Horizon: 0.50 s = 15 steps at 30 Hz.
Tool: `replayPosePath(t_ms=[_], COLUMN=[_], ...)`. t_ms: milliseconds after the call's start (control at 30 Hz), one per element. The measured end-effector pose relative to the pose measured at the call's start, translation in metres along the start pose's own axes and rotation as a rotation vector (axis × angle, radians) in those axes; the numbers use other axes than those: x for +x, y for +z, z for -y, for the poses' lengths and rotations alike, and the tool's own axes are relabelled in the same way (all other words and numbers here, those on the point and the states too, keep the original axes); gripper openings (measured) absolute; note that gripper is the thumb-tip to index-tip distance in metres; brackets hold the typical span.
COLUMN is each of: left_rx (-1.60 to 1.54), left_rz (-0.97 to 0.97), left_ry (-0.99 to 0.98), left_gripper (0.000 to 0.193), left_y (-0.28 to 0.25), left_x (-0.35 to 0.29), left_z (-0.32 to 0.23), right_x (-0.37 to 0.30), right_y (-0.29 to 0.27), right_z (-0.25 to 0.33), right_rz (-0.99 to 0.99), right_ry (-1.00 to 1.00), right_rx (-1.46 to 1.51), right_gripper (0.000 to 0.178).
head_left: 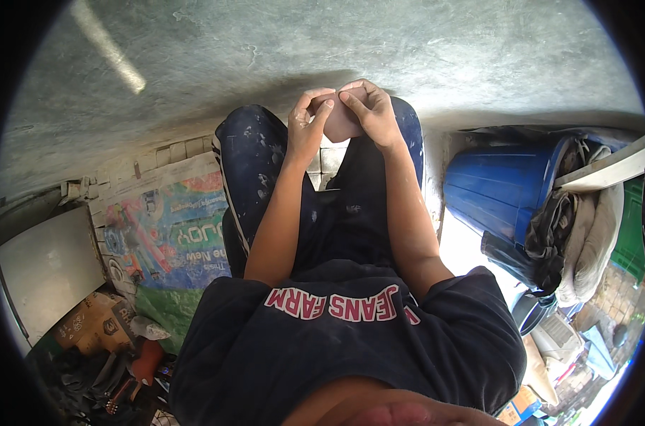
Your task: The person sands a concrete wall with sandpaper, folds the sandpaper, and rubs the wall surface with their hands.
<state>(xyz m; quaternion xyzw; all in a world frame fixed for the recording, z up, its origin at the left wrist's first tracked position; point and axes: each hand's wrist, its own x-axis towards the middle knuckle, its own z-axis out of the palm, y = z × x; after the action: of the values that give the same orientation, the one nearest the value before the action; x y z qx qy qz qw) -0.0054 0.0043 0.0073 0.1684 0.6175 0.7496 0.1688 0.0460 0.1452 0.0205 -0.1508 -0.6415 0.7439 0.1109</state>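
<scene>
Between my knees I hold up a small reddish-brown, clay-like piece [342,125] with a smooth face and a rounded lower end. My left hand [308,122] pinches its left edge, thumb on the near face and fingers curled round the top. At the upper right edge my right hand [376,117] grips it the same way, its thumb pressed close to the left one. The far side of the piece is hidden, so I cannot tell whether it is hollow. Pale smears mark the dark trousers [255,142] on my legs.
A grey plastered wall [436,50] rises just beyond my hands. On the right lies a blue plastic barrel [503,186] with dark cloths and a pale board [614,167] by it. To the left are a printed banner sheet [170,227], a whitish panel [49,266] and a cardboard box [95,323].
</scene>
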Motion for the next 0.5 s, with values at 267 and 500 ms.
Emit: replayPosePath(t_ms=[267, 500], left_rx=[0.276, 0.191], left_rz=[-0.166, -0.21], left_ry=[0.21, 0.207], left_gripper=[0.02, 0.023], left_y=[0.02, 0.045], left_x=[0.012, 0.038], left_z=[-0.002, -0.005], right_x=[0.005, 0.009], right_y=[0.007, 0.007], right_z=[0.003, 0.012], right_rz=[-0.31, -0.614], right_ry=[-0.395, -0.536], right_rx=[-0.395, -0.459], right_gripper=[0.008, 0.008])
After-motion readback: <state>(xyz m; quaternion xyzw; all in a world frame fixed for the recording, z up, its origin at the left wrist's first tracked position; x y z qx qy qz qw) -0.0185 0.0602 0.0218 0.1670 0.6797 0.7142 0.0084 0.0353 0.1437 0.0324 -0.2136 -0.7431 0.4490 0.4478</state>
